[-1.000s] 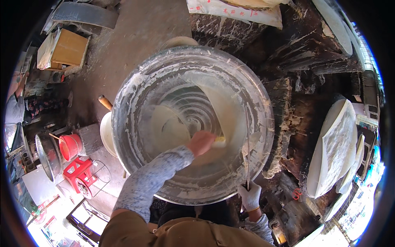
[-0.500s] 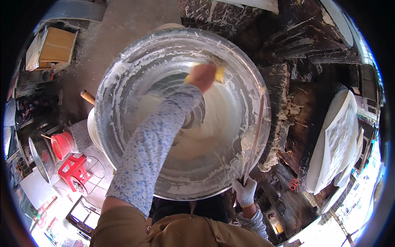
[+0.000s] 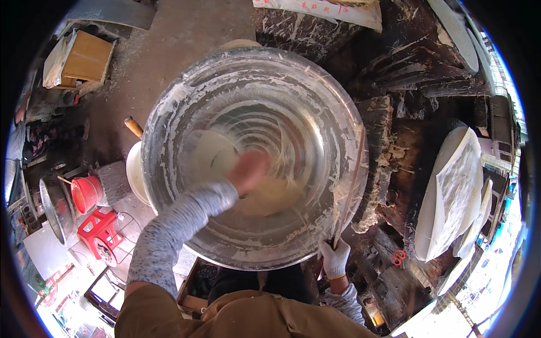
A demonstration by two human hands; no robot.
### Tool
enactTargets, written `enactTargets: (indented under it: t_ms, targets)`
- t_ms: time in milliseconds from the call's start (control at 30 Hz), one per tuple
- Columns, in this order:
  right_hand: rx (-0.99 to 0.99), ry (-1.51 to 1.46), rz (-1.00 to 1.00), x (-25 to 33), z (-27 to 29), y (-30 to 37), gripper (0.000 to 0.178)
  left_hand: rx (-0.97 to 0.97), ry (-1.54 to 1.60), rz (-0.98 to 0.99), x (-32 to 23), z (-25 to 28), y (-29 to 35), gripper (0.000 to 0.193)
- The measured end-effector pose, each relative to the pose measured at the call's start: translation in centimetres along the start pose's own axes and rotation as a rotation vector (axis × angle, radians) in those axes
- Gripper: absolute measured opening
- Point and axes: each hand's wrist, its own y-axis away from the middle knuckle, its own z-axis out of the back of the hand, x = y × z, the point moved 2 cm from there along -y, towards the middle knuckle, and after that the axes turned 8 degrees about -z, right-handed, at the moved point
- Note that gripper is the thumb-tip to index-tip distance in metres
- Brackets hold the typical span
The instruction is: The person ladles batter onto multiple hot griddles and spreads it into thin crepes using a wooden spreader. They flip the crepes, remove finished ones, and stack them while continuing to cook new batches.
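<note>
A wide round metal pan (image 3: 169, 107) streaked with dried white batter fills the middle of the view. A pale batter patch (image 3: 270, 197) lies on its centre. My left hand (image 3: 249, 169), in a grey patterned sleeve, is motion-blurred over that patch; the yellow spreader block it gripped in the earlier frames is hidden in the blur. My right hand (image 3: 333, 258), in a white glove, grips the lower end of a long thin stick (image 3: 350, 186) that lies along the pan's right rim.
A stack of thin round white sheets (image 3: 451, 197) rests at the right. A white bowl (image 3: 134, 169) with a wooden handle (image 3: 133, 127) sits under the pan's left edge. Left of it are a red bucket (image 3: 85, 193), a red stool (image 3: 98, 231) and a wooden box (image 3: 84, 59).
My left hand swept from the pan's middle to its far rim and back to the centre, smearing batter in rings. The gloved right hand and its stick stayed at the right rim.
</note>
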Motion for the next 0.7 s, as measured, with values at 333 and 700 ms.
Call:
enactTargets:
  t_ms: [333, 700]
  targets:
    - [0.039, -0.028, -0.019, 1.2, -0.7, 0.4, 0.009, -0.298, 0.022, -0.178, 0.8, -7.1, -5.2, 0.013]
    - [0.098, -0.025, -0.016, 0.3, 0.2, -0.2, 0.008, -0.536, -0.183, 0.403, 17.0, 8.9, 8.8, 0.016]
